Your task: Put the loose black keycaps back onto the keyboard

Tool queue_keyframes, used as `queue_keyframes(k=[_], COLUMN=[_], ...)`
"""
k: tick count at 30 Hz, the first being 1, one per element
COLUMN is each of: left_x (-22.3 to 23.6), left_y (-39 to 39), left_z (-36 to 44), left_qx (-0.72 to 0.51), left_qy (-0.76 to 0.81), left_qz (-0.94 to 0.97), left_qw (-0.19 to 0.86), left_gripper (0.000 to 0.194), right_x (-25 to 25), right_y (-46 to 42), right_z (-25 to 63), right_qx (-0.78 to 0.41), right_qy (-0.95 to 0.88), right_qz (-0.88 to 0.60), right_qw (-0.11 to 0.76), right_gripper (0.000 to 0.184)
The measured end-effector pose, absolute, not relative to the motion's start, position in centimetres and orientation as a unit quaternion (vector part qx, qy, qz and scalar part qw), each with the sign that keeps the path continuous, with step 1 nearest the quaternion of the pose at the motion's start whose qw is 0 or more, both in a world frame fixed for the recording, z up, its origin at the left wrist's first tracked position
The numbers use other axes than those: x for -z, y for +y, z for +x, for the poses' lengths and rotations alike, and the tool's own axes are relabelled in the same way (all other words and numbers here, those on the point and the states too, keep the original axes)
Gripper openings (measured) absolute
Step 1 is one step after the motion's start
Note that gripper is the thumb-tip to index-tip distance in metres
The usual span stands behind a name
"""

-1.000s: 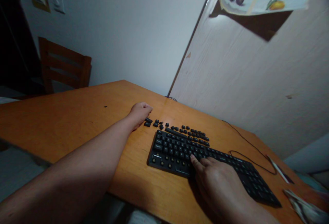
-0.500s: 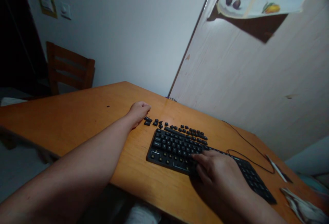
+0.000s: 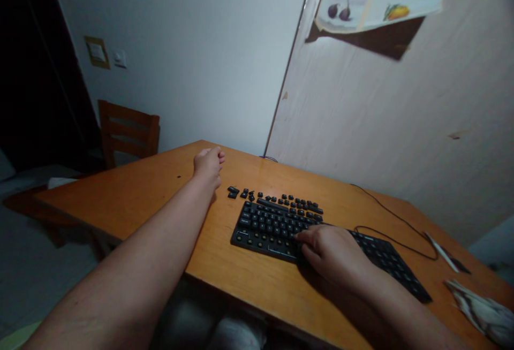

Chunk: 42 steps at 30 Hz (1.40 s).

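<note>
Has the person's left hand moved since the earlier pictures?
Yes. The left hand has moved away from the loose keys, toward the far left corner of the table.

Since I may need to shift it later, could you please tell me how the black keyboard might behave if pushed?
The keyboard would probably slide rather than tip, being broad, low and flat on the table. It looks stiff, appearing straight along its length. Pushed forward, it might nudge the loose keycaps lying just beyond it.
</note>
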State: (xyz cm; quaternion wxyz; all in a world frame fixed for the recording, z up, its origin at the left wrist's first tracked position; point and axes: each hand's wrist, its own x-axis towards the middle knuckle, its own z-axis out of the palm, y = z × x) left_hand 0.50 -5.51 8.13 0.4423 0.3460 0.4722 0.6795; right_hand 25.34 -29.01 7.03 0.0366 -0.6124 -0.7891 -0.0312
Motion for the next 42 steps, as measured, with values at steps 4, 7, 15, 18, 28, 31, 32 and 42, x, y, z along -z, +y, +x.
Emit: queue_keyframes(k=[4, 7, 15, 18, 28, 31, 32, 42], left_x=[-10.4, -10.7, -9.5, -9.4, -9.0, -8.9, -8.9, -8.7], left_y=[-6.5, -7.5, -8.3, -8.0, -8.0, -8.2, -8.2, -8.1], left_z=[1.8, 3.3, 4.1, 3.9, 4.6, 4.8, 4.8, 5.0], left_qx=[-0.705, -0.708, -0.748, -0.756, -0.714, -0.709, -0.707, -0.703], left_qy=[0.413, 0.383, 0.363, 0.351, 0.361, 0.363, 0.364, 0.371], left_qz=[0.242, 0.209, 0.196, 0.182, 0.143, 0.151, 0.153, 0.166], left_qw=[0.523, 0.555, 0.521, 0.522, 0.583, 0.586, 0.587, 0.584], left_gripper=[0.010, 0.012, 0.014, 0.012, 0.005, 0.007, 0.008, 0.008], right_x=[-8.1, -9.2, -11.1, -10.4, -8.3, -8.0, -8.0, -7.0], right_y=[-28.5, -27.9, -21.9, -18.5, -12.2, -11.6, -11.4, -10.1], right_z=[25.8, 26.7, 29.0, 29.1, 28.5, 28.5, 28.5, 28.6], right_qx=[0.037, 0.038, -0.010, -0.027, -0.107, -0.128, -0.132, -0.139], right_qy=[-0.750, -0.720, -0.710, -0.707, -0.708, -0.709, -0.708, -0.711], right_qz=[-0.648, -0.674, -0.696, -0.702, -0.698, -0.693, -0.693, -0.688], right_qw=[0.126, 0.164, 0.109, 0.084, 0.000, -0.023, -0.029, -0.048], right_gripper=[0.037, 0.036, 0.026, 0.020, 0.025, 0.028, 0.028, 0.030])
